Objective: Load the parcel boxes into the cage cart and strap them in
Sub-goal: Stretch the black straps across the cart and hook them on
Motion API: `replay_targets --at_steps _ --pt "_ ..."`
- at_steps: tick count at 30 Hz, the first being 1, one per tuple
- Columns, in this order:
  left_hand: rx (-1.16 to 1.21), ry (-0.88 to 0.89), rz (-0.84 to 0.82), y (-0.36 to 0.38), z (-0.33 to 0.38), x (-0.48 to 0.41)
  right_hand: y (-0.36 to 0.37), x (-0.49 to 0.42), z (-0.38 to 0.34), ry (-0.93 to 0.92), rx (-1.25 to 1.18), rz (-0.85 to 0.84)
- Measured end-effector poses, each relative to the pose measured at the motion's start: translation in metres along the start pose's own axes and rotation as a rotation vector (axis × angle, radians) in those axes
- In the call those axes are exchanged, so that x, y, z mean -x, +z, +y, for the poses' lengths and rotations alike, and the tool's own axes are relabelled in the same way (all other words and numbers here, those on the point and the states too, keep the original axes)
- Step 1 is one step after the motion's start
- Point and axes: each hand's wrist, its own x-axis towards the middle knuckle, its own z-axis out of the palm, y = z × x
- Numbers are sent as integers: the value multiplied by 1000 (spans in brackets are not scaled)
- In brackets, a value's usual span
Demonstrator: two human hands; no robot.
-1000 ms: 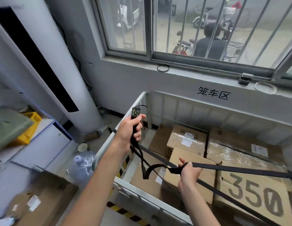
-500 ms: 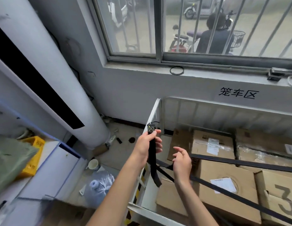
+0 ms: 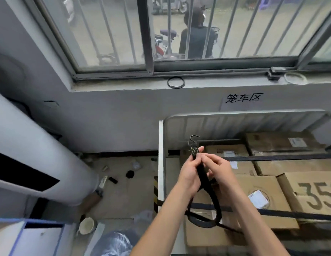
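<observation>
From the head camera: both hands meet over the cage cart's (image 3: pixel 161 145) near-left corner. The left hand (image 3: pixel 188 175) is wrapped around the black strap (image 3: pixel 201 169) just under its metal hook (image 3: pixel 194 140), which points up. The right hand (image 3: pixel 219 169) pinches the same strap beside it, fingers curled. Slack loops below, and two lengths of strap lie across the parcel boxes (image 3: pixel 260 189) packed inside the cart.

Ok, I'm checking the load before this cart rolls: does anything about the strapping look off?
Yes. The hook is unattached, held in the air by the left hand and right hand beside the cage cart. Slack strap hangs in a loose loop over the boxes, which sit flat.
</observation>
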Motion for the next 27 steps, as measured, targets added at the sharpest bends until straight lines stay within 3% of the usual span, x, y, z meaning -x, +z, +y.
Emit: replay_targets --at_steps 4,8,14,18,22,27 --pt "-4 25 1 10 2 -33 0 -32 -16 -20 96 58" --pt "-87 90 54 8 6 -62 1 -76 -18 65 86 -49" --pt "-437 86 91 -32 8 -88 4 -146 30 162 107 -115" --pt "-676 64 88 -57 6 -88 6 -171 70 112 245 -120" --pt "-546 99 152 -110 6 -28 -3 -178 104 123 333 4" --pt "-230 74 424 -224 34 14 -2 -179 142 181 430 29"
